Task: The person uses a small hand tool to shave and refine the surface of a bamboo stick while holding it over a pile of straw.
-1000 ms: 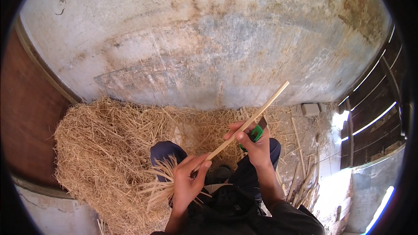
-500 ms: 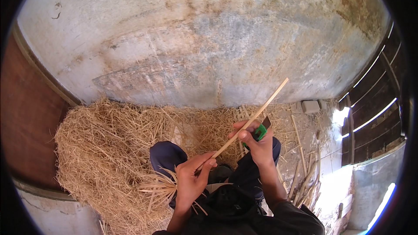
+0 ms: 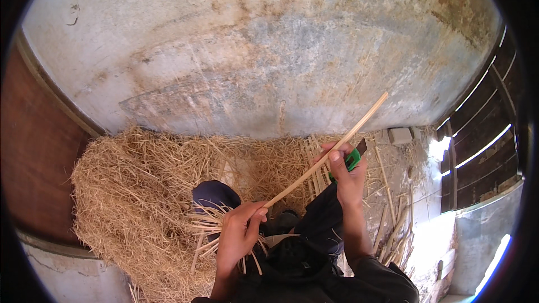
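A long pale strip, apparently bamboo (image 3: 314, 169), slants across my lap, its far end raised to the right. Its lower end is pinched between the thumb and fingers of my left hand (image 3: 238, 235). Thin split strips (image 3: 203, 221) fan out beside that hand; whether it grips them too I cannot tell. My right hand (image 3: 350, 184) is closed round a green-handled utility knife (image 3: 353, 159) with its blade out, pointing up and away. The thumb and fingers of that hand also press on the strip, partway up.
Loose straw (image 3: 129, 202) is heaped on the left and spreads along the stained wall (image 3: 269, 67). Sticks (image 3: 396, 230) lie on the floor at the right. A grey block (image 3: 400, 136) stands by the wall, near dark slatted boards (image 3: 483, 129).
My right hand has moved right and slightly away from me with the knife. The strip's far end has shifted the same way. My left hand has drifted a little left.
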`<act>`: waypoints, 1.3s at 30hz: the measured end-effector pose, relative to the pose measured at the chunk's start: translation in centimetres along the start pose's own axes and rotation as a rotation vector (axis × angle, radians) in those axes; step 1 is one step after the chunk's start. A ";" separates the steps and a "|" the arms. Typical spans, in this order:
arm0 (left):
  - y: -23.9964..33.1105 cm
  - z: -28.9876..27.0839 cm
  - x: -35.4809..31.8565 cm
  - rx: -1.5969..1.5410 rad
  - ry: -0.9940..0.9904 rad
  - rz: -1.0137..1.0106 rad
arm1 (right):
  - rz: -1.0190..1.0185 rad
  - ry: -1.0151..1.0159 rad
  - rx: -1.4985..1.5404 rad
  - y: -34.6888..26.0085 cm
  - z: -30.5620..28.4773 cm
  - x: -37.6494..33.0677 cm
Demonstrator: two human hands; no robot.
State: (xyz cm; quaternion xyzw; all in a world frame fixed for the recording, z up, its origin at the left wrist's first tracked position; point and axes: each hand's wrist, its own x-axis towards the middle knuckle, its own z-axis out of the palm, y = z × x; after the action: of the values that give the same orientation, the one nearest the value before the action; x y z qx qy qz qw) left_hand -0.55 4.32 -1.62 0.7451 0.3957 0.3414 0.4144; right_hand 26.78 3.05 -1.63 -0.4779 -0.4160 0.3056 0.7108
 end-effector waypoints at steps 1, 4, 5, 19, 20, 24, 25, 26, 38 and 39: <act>0.6 0.0 0.2 0.022 0.011 -0.001 | -0.024 0.018 -0.033 -0.1 0.0 0.1; 2.1 0.1 0.7 0.091 0.064 -0.003 | -0.258 0.007 -0.156 0.6 0.0 -0.1; 2.4 0.3 0.8 0.116 0.087 -0.005 | -0.251 -0.037 -0.192 0.5 0.2 -0.5; 3.4 3.0 1.2 0.081 0.332 0.141 | -0.536 -0.217 -0.674 0.5 3.6 -4.4; 3.5 2.9 1.2 0.084 0.343 0.134 | -0.541 -0.215 -0.673 0.5 3.8 -4.4; 2.9 2.8 1.2 0.135 0.387 0.192 | -0.559 -0.194 -0.661 0.5 4.5 -4.5; 2.6 2.9 1.2 0.138 0.400 0.204 | -0.564 -0.184 -0.658 0.4 4.7 -4.6; 2.5 2.9 1.2 0.141 0.413 0.215 | -0.564 -0.183 -0.659 0.4 4.7 -4.6; 3.1 3.0 1.3 0.055 0.458 0.178 | -0.581 -0.163 -0.677 0.2 5.0 -4.8; 3.0 3.0 1.3 0.059 0.458 0.177 | -0.582 -0.165 -0.676 0.1 5.0 -4.7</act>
State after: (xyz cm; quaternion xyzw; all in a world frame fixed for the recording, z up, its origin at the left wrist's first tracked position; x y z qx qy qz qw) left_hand 3.48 3.34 0.03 0.6917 0.4222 0.5249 0.2604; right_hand 20.13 1.27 -2.19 -0.5202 -0.6648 -0.0228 0.5356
